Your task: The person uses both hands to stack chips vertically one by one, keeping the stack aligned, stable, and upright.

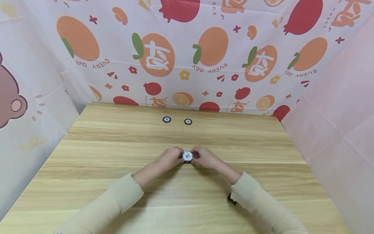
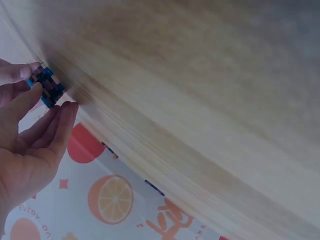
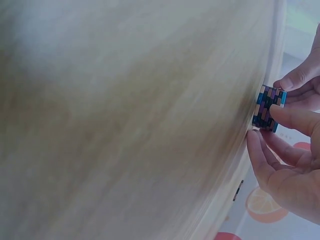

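A short stack of poker chips [image 1: 187, 156] stands on the wooden table between my hands, its white top chip marked 10. My left hand [image 1: 170, 158] grips the stack from the left side, while the right hand [image 1: 206, 157] holds it from the right. In the left wrist view, the left thumb presses the side of the chip stack [image 2: 46, 86], whose edges show blue, dark and pinkish blocks. From the right wrist, the right thumb rests against the chip stack [image 3: 269, 108] with the other fingers near its base.
Two dark-rimmed poker chips lie flat near the table's back edge, a left chip [image 1: 167, 119] and a right chip [image 1: 188, 121]. A small black object [image 1: 232, 199] shows beside the right sleeve. Behind the wooden table [image 1: 117, 136] hangs a fruit-print cloth [image 1: 187, 84].
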The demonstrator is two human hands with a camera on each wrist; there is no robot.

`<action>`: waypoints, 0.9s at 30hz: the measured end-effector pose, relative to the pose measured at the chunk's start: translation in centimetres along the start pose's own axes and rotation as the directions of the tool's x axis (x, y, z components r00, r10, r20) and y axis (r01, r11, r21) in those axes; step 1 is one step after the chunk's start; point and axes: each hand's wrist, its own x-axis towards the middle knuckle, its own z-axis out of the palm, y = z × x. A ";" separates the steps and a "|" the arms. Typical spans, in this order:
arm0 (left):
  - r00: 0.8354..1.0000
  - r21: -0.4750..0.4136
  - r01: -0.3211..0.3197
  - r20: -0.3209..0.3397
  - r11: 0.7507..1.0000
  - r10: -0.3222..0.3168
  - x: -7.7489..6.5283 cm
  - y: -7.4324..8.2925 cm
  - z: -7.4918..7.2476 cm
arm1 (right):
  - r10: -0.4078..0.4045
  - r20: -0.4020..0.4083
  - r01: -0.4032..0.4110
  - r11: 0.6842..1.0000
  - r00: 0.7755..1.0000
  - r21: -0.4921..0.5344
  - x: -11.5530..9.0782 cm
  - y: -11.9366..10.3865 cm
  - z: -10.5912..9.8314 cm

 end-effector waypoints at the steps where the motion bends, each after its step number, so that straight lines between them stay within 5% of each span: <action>1: 1.000 -0.008 0.009 0.003 1.000 -0.009 0.0 0.0 0.0 | 0.002 0.000 -0.002 1.000 1.000 -0.001 0.0 0.0 0.0; 13: 0.993 -0.073 0.120 0.014 0.990 -0.120 0.0 0.3 0.4 | 0.019 -0.020 -0.020 0.999 1.000 -0.027 0.2 -0.9 0.6; 27: 0.991 -0.050 0.131 -0.004 0.990 -0.131 0.4 0.4 0.8 | 0.007 -0.053 -0.015 0.989 0.999 -0.145 0.5 -1.3 1.3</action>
